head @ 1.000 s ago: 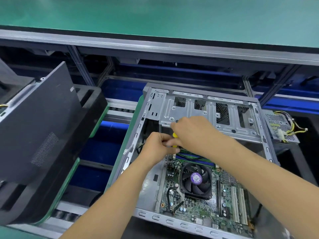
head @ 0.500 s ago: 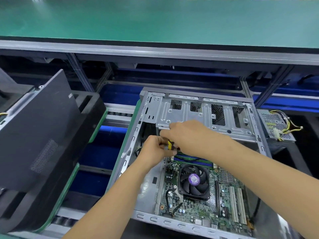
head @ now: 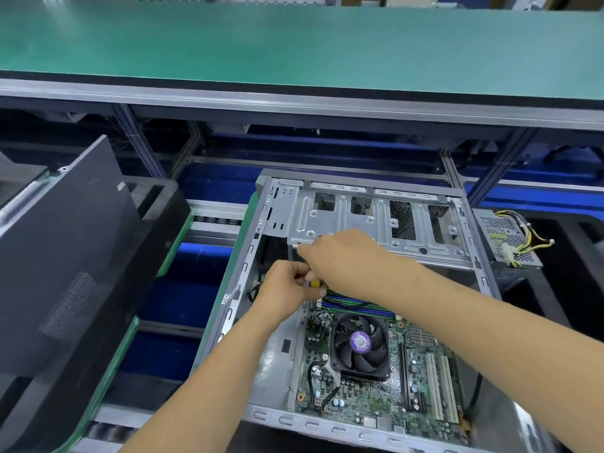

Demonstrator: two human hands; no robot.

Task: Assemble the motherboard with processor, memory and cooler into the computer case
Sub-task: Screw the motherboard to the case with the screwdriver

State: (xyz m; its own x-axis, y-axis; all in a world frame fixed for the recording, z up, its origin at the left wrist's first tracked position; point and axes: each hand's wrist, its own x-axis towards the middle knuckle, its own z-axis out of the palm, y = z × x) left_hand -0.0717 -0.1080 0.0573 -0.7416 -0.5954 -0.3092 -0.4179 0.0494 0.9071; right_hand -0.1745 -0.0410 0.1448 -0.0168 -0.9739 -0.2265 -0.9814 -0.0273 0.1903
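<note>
Open computer case (head: 376, 217) lies on its side on the line, motherboard (head: 369, 387) seated inside with cooler (head: 359, 343) and memory (head: 356, 304) fitted; both hands meet above the memory, left hand (head: 287, 286) and right hand (head: 343, 259) curled together around a small yellow-handled tool (head: 314, 282), mostly hidden.

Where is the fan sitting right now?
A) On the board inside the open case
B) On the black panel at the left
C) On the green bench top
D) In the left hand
A: the fan sits on the board inside the open case, nearer the camera than both hands, which touch neither it nor the bench.
</note>
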